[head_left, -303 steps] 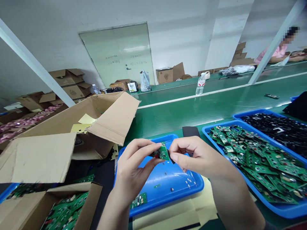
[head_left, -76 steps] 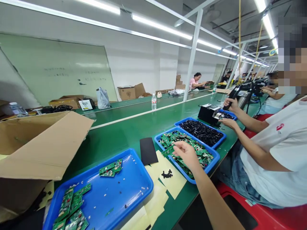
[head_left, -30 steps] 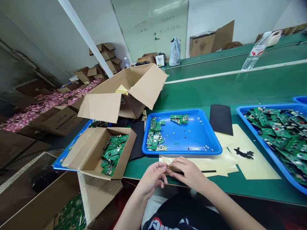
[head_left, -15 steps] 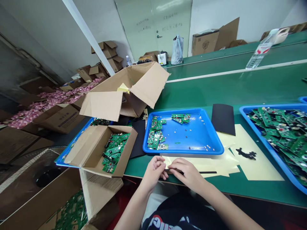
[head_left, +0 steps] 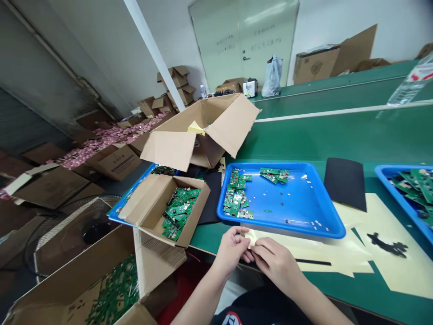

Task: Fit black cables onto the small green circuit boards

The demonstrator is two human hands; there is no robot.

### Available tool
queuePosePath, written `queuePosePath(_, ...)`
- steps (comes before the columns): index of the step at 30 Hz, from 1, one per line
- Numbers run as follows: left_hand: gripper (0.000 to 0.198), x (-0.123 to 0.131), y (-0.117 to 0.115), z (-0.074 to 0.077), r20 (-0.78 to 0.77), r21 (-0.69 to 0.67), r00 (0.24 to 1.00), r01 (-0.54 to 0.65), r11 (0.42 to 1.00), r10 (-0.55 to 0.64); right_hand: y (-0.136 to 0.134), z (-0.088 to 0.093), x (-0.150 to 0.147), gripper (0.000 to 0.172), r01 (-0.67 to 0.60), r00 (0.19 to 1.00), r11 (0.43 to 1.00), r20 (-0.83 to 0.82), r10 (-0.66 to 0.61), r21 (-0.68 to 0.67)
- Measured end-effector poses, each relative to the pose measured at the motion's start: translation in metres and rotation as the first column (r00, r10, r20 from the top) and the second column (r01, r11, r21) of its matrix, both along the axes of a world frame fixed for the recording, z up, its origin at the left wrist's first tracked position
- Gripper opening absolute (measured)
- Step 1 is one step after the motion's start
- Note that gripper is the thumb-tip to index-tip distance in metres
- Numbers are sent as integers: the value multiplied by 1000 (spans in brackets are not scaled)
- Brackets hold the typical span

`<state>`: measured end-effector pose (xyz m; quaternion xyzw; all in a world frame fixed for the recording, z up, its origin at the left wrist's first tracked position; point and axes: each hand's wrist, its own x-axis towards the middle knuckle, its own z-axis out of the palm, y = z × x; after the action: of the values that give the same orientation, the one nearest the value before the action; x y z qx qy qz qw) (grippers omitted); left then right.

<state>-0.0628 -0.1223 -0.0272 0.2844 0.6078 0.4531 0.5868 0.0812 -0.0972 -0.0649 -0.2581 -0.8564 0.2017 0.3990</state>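
My left hand and my right hand meet at the front edge of the green table. Thumb and fingers are pinched together on both, the fingertips almost touching. Whatever lies between them is small and mostly covered by the fingers. Under and beside the hands spread pale yellow sheets with a glossy surface. A thin black strip lies on them, right of my right hand. Just beyond my fingers is a blue tray with several green circuit boards along its left side and tiny loose bits.
Left of the tray stands an open cardboard box of circuit boards, with a larger open carton behind. Black sheet and a twisted black strip lie to the right, near another filled blue tray. A bottle stands farther back.
The view has swung left, so everything sits farther right in the picture. My hands remain pinched together at the same place by the tray.
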Motion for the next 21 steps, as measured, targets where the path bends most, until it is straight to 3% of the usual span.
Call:
queuePosePath(7,37,-1,-1,-3,24,-13,1000,17,1000,-17,-3,0,3,25,-4,1000,996,-11,5,86)
queuePosePath(14,38,-4,0,-4,11,-24,999,43,999,-43,-6,1,3,24,-18,997,997,-75,24,74)
queuePosePath(18,37,-3,-1,-5,-41,-23,997,66,998,-67,-6,2,1,22,-43,992,999,-116,43,-5)
queuePosePath(21,30,-3,-2,-7,-126,-29,988,83,996,-85,-8,2,9,16,-102,975,970,-217,54,-220)
